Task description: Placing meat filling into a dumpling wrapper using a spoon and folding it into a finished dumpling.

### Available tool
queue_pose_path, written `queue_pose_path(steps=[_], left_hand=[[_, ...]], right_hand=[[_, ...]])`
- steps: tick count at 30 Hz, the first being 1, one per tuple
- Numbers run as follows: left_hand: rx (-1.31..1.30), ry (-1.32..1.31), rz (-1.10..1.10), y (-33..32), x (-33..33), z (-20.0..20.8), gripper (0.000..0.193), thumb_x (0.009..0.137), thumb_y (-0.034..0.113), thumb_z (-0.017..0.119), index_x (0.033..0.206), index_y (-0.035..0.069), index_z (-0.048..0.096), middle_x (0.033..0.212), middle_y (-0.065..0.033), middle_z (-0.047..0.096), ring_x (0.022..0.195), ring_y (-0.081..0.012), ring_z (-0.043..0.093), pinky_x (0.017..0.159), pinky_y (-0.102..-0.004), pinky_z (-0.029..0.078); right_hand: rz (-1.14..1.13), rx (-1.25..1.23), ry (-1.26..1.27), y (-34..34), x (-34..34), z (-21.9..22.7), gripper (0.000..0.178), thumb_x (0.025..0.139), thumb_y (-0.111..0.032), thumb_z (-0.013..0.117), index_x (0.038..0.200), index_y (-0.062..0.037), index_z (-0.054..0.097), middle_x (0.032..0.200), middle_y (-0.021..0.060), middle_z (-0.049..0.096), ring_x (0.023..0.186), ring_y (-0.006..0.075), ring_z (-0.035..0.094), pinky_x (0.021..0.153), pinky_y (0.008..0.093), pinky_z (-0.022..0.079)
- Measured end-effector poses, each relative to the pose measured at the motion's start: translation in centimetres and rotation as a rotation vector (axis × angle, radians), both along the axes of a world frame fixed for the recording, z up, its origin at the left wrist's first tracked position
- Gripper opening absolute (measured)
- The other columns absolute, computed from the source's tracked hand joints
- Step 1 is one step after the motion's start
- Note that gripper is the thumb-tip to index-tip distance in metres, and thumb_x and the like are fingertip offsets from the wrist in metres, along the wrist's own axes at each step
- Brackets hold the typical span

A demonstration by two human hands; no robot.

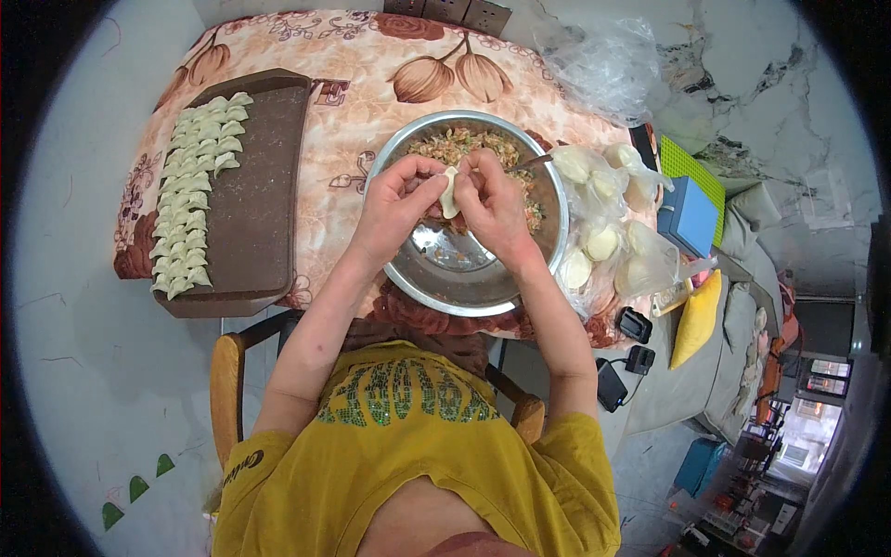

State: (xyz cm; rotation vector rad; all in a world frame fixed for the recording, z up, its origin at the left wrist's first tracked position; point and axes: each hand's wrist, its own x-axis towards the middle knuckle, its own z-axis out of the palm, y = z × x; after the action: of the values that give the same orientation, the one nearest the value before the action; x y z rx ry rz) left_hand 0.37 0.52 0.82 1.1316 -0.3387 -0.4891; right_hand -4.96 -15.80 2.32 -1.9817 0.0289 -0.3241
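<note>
Mustard shirt (418,464), lower centre. Left hand (394,206) and right hand (497,209) mid-frame, fingers of both pinching one pale dumpling (449,195) above steel bowl (455,288) with chopped filling (436,148). Right of bowl: clear bags (650,260), round wrappers (601,243). Left: brown tray (255,186), dumpling rows (190,200). Patterned table (348,93) underneath. Upper right: crumpled plastic (603,70).

Dumpling (448,195): was pale, narrow
Pose: ran near to far
Place: pinched between left hand (401,206) and right hand (497,210), over bowl (455,295)
</note>
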Motion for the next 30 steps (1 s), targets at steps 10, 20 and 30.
queue_pose_path(steps=[10, 20, 30], left_hand=[[0.056, -0.003, -0.028, 0.04, -0.05, -0.01, 0.014, 0.101, 0.015, 0.066, 0.108, 0.004, 0.070, 0.091, 0.0021, 0.069, 0.079, -0.0037, 0.061, 0.071, -0.0214, 0.049], [0.020, -0.008, -0.001, -0.15, 0.04, -0.14, 0.012, 0.100, 0.015, 0.067, 0.105, 0.004, 0.068, 0.083, 0.0023, 0.067, 0.070, -0.0035, 0.059, 0.063, -0.0199, 0.048], [0.024, -0.031, -0.012, -0.17, 0.05, -0.29, 0.012, 0.101, 0.015, 0.066, 0.104, 0.004, 0.068, 0.084, 0.0027, 0.067, 0.070, -0.0030, 0.059, 0.063, -0.0198, 0.048]], right_hand=[[0.012, 0.020, 0.032, -0.01, -0.28, 0.39, 0.011, 0.098, -0.009, 0.059, 0.105, -0.0037, 0.053, 0.064, 0.0070, 0.057, 0.056, 0.0122, 0.059, 0.053, 0.0314, 0.046], [0.046, 0.093, 0.035, 0.08, -0.25, 0.78, 0.011, 0.098, -0.010, 0.059, 0.105, -0.0031, 0.053, 0.064, 0.0072, 0.060, 0.055, 0.0127, 0.062, 0.052, 0.0316, 0.047], [0.036, 0.037, 0.027, 0.01, -0.19, 0.36, 0.012, 0.098, -0.011, 0.059, 0.104, -0.0033, 0.052, 0.064, 0.0057, 0.058, 0.057, 0.0110, 0.058, 0.051, 0.0305, 0.045]])
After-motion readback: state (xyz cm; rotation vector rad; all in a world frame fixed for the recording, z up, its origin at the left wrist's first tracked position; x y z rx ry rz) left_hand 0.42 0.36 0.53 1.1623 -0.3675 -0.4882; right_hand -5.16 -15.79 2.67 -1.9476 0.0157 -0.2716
